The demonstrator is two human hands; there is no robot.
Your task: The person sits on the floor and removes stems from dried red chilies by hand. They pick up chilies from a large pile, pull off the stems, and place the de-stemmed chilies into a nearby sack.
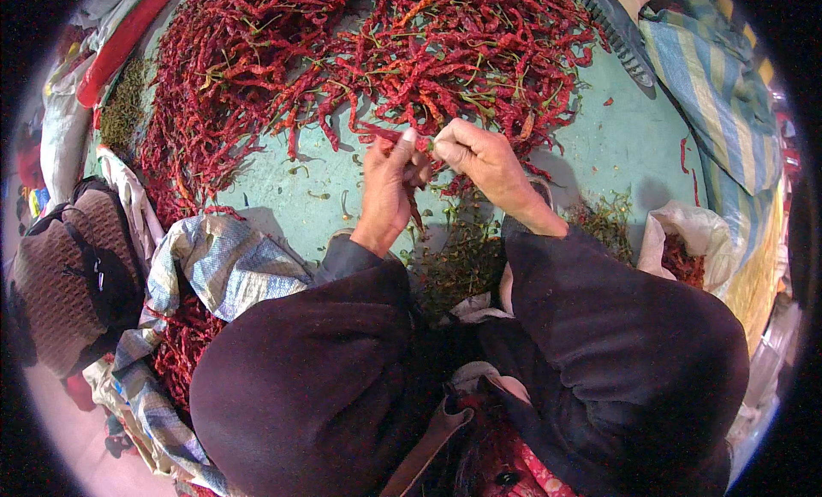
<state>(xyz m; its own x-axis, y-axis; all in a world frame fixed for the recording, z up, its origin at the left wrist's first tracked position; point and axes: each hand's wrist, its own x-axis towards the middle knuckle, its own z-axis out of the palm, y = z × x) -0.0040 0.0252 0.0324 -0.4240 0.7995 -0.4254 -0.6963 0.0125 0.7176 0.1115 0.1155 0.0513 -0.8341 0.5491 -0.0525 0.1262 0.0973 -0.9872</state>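
My left hand (390,185) is closed around some dried red chilies, their ends sticking out past the thumb and below the fingers. Close beside it, the thumb and forefinger of my right hand (478,156) are pinched together at a small green stem. Beyond both hands a large heap of dried red chilies (411,60) spreads over a pale green surface (616,137). Loose stems and bits (459,259) lie in a pile between my forearms.
To the left, a striped woven sack (225,259) holds more chilies (186,336). A white sack (713,230) with chilies stands at the right, near striped woven sheeting (719,105). Dark stems (122,112) are piled at the upper left. A shoe (626,54) shows at the upper right.
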